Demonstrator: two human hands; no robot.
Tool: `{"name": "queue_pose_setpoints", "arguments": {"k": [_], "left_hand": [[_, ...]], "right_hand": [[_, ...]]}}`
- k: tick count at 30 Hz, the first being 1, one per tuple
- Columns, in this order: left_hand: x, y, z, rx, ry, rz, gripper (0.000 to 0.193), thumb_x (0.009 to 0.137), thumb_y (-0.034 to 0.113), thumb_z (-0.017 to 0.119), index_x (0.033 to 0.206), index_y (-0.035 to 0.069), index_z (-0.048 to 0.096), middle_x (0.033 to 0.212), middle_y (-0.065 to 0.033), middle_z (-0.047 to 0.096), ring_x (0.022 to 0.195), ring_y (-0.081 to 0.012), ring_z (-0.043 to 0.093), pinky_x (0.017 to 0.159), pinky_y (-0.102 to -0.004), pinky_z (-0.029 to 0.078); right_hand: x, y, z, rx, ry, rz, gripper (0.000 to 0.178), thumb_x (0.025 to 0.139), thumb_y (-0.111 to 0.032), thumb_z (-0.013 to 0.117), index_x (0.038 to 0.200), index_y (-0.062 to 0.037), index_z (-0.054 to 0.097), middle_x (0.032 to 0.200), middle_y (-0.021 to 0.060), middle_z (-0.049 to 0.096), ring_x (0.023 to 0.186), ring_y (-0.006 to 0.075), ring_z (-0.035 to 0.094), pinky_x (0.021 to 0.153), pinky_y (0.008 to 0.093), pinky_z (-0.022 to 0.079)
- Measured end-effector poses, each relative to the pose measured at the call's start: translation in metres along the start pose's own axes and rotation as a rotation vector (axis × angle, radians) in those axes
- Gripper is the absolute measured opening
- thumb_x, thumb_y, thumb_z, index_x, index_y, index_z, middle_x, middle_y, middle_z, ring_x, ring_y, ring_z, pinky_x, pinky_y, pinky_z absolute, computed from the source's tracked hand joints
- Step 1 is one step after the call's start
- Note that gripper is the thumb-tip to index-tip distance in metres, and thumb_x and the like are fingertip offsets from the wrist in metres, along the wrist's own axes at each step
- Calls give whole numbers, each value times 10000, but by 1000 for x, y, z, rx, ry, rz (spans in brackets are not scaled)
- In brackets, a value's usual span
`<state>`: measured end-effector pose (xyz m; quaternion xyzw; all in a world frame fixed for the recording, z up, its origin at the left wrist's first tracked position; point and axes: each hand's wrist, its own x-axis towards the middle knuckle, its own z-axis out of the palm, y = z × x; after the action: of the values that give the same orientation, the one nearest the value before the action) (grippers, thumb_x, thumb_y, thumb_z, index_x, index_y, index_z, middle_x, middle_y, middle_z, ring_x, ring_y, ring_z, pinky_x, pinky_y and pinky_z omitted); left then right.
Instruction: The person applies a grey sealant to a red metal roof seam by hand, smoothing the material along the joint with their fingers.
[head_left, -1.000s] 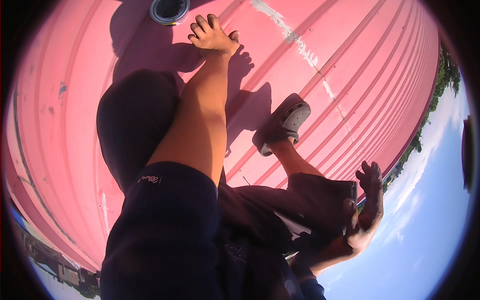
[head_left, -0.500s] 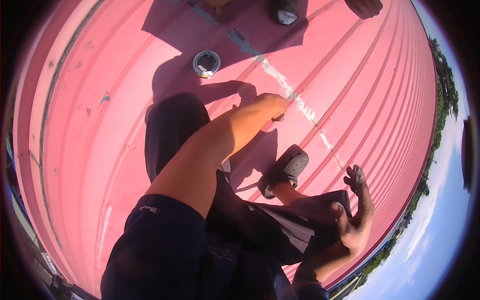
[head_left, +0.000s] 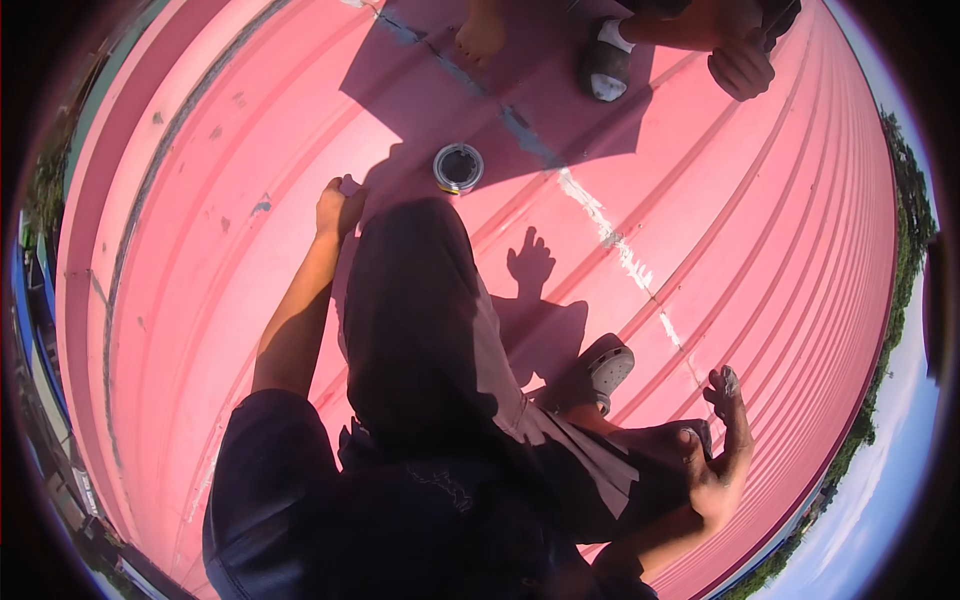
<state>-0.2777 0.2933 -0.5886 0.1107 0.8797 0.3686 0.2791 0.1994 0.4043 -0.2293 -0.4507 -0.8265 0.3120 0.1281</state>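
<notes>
My left hand [head_left: 340, 208] is on the left, close to the sunlit pink metal roof [head_left: 250, 300]. Its fingers are closed, and a small pale tip shows at them that I cannot make out. On the right, my right hand [head_left: 718, 470] is raised beside my bent knee. Its fingers are curled but apart, holding nothing, with grey-white smears on the fingertips. Between my left hand and a patchy white and grey coated seam [head_left: 590, 205] stands an open round tin [head_left: 458, 168] with dark grey contents.
At the top is another person's dark shoe with a pale toe [head_left: 608, 72], a bare foot [head_left: 480, 38] and a hand [head_left: 742, 70]. My grey clog [head_left: 608, 368] rests near the seam. Raised ribs run along the roof, which ends on the right against trees [head_left: 908, 180] and sky.
My left hand has swung from the white seam to the left, past the tin. The view has shifted, showing more of the other person. My right hand keeps its pose.
</notes>
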Motion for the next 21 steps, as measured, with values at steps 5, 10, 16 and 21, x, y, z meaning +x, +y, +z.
{"name": "queue_pose_setpoints", "arguments": {"k": [5,10,16,21], "left_hand": [[32,-49,47,54,75,-632,1230,689,669,715,1555,164,1,1570,-318,-49,1432,-547,9,1094,-694,179],[40,-41,75,31,4,-732,1334,658,747,692,1554,172,-112,1533,-331,-240,1410,-568,-170,1102,-717,59],[54,-42,78,279,-147,-715,1355,651,768,683,1546,126,-106,1529,-343,-225,1402,-576,-167,1093,-723,29],[65,-42,77,234,-302,-633,1335,661,774,669,1544,119,-88,1529,-356,-196,1403,-583,-135,1092,-721,44]], "right_hand": [[14,0,20,-125,-115,48,674,739,-59,745,1360,42,501,1280,247,591,1157,350,601,1001,423,451],[45,1,46,-266,-247,26,621,711,-14,742,1303,17,557,1277,239,594,1213,398,566,1021,437,444],[122,23,106,-331,-298,-46,533,739,-21,709,1259,-5,591,1342,223,549,1256,390,525,1036,434,448],[201,35,215,-452,-271,-144,556,771,-128,691,1311,-77,566,1206,179,602,1133,351,583,937,430,498]]}}
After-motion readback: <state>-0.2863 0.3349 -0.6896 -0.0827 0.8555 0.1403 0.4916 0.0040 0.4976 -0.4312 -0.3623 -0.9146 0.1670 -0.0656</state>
